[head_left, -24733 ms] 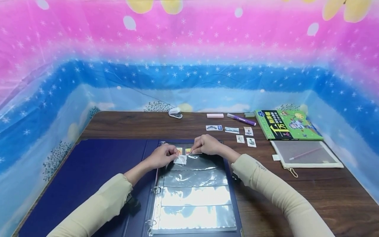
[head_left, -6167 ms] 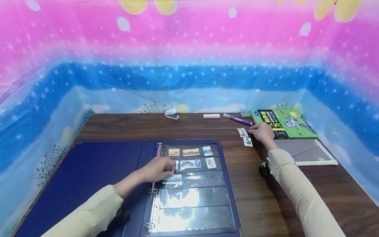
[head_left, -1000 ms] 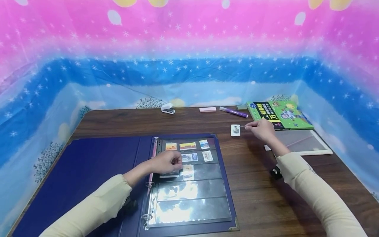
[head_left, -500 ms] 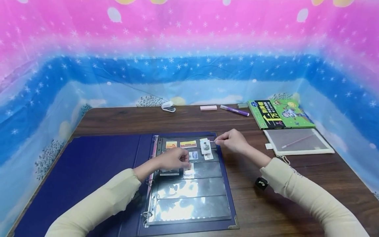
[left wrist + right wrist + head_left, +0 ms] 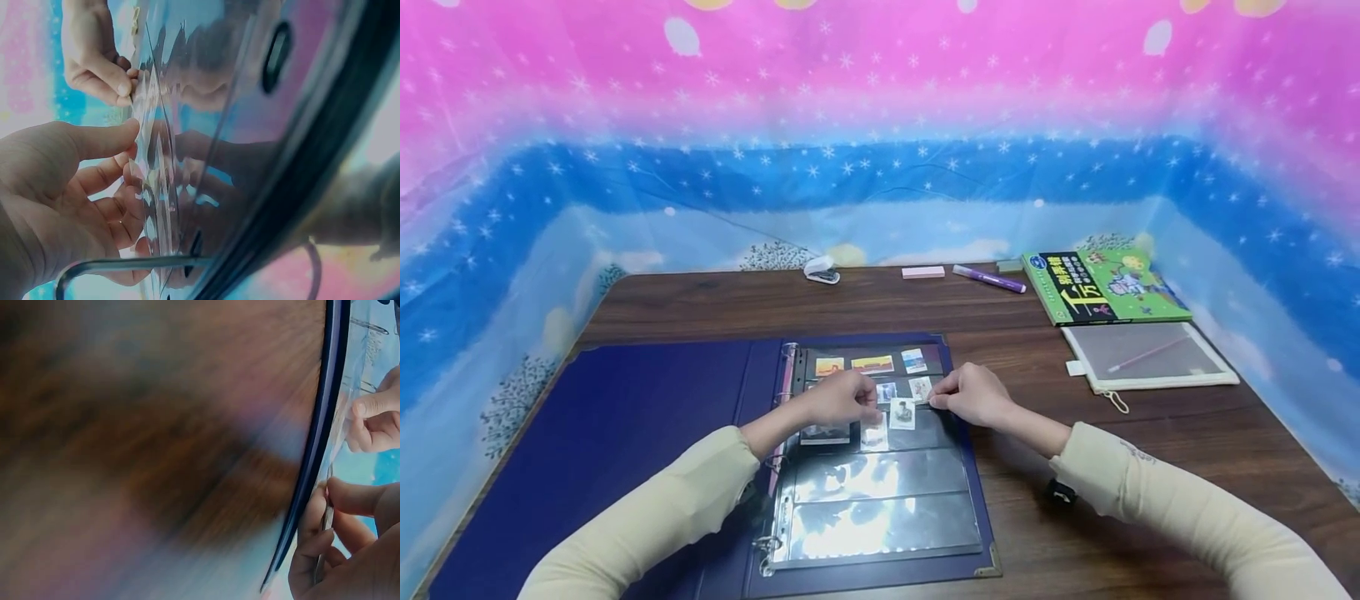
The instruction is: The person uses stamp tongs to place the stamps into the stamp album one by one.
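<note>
An open navy stamp album lies on the table, its dark page of clear pockets held by rings. My right hand holds slim metal tweezers, and a stamp with a dark figure is at their tip above the third row. My left hand pinches the edge of a clear pocket between thumb and forefinger. Several stamps sit in the upper rows, among them an orange one and a wide red-yellow one. Another stamp is in the third row, partly under my left hand.
Along the back stand a white stapler, a pink eraser-like block, a purple marker and a small green block. At right lie a green book and a mesh zip pouch with a pencil.
The loose stamps have left the table for the page. Within the last second my right hand carried the figure stamp from the table to the third row; my left hand shifted slightly right.
</note>
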The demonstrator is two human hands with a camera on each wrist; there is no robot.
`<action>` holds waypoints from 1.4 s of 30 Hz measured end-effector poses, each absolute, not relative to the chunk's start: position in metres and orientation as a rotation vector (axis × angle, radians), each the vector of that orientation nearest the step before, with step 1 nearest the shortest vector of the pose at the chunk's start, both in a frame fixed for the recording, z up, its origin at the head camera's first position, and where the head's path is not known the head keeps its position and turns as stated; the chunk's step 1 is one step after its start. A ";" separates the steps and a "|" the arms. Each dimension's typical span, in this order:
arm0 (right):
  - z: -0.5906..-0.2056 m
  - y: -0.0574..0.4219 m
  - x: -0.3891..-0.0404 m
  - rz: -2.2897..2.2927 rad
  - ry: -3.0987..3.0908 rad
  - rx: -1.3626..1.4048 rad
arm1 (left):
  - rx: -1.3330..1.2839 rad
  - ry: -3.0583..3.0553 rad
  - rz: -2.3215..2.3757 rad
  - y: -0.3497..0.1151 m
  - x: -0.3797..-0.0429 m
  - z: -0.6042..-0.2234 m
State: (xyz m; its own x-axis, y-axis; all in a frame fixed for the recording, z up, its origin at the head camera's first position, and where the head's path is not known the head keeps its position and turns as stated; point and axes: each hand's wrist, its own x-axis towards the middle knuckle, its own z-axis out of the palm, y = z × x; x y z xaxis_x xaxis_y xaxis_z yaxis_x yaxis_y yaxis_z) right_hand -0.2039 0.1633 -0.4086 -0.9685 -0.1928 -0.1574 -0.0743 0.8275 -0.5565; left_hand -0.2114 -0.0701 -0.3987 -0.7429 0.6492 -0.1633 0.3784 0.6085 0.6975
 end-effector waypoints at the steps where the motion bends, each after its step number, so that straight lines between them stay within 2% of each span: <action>1: -0.409 0.164 -0.203 -0.838 2.805 -0.232 | 0.815 2.435 0.923 -0.070 -0.211 -0.399; 18: -0.412 0.180 -0.217 -0.692 2.847 -0.914 | 0.819 2.434 0.965 -0.073 -0.210 -0.398; 27: -0.407 0.181 -0.214 -0.628 2.831 -0.945 | 0.828 2.435 0.983 -0.074 -0.208 -0.398; 36: -0.397 0.186 -0.226 -0.525 2.690 -1.089 | 0.836 2.461 0.984 -0.075 -0.206 -0.399; 42: -0.396 0.200 -0.232 -0.660 2.685 -1.000 | 0.817 2.496 0.960 -0.073 -0.207 -0.402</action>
